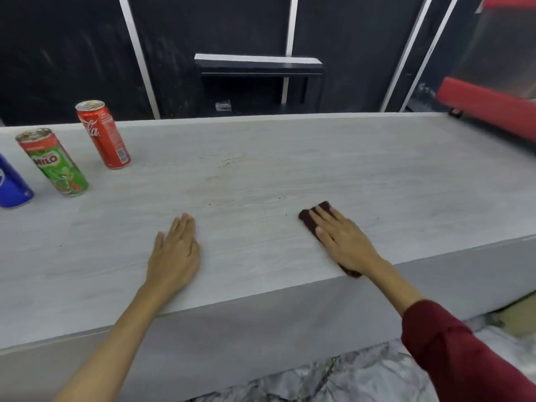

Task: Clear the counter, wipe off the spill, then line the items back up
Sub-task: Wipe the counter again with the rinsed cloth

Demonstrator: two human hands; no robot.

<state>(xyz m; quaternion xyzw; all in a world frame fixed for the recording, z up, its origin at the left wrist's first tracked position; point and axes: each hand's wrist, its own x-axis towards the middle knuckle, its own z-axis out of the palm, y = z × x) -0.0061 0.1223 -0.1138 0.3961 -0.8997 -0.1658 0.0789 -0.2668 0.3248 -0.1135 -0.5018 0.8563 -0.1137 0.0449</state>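
Observation:
My right hand lies flat on a dark brown cloth, pressing it onto the pale grey counter near its front edge. My left hand rests palm down on the counter, fingers together, holding nothing. Faint brownish smears and small dark specks mark the counter's middle, beyond both hands. Three cans stand at the far left: a red Coca-Cola can, a green Milo can and a blue can cut off by the frame edge.
A red appliance sits at the counter's far right end. Behind the counter is a dark wall with white strips and a black shelf unit. Marbled floor shows below the counter front.

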